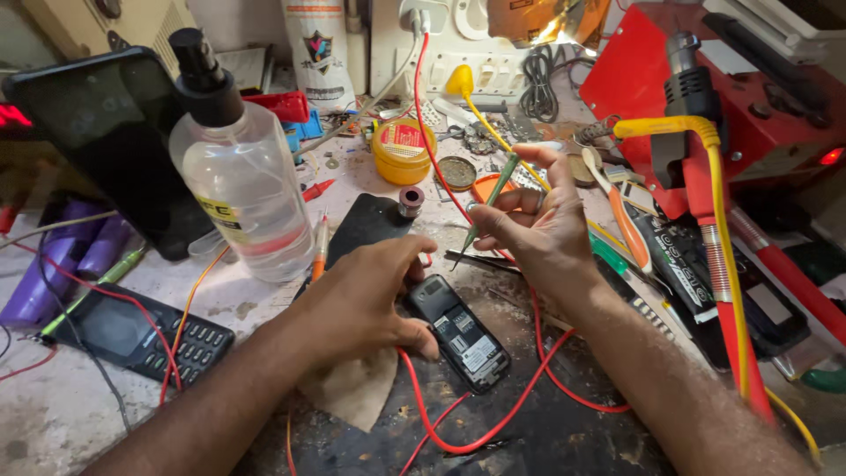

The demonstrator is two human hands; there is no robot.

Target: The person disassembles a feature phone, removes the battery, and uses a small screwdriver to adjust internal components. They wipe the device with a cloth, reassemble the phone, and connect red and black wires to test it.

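Green screwdriver (492,198) pinched in rt hand (538,229) fingers, lt hand (361,300) gripping open phone (458,332)

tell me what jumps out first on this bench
At centre, the left hand steadies an opened small phone on the dark mat, while the right hand holds a green screwdriver above it. A big clear spray bottle stands at left, and a red wire loops across the front.

light: bright, even daylight is falling from beyond the right hand (538,225) | shadows: soft ones are lying under the left hand (361,304) | glare: foil sheet (538,19) far beyond the right hand is glinting | focus: sharp centre, edges are bending outward
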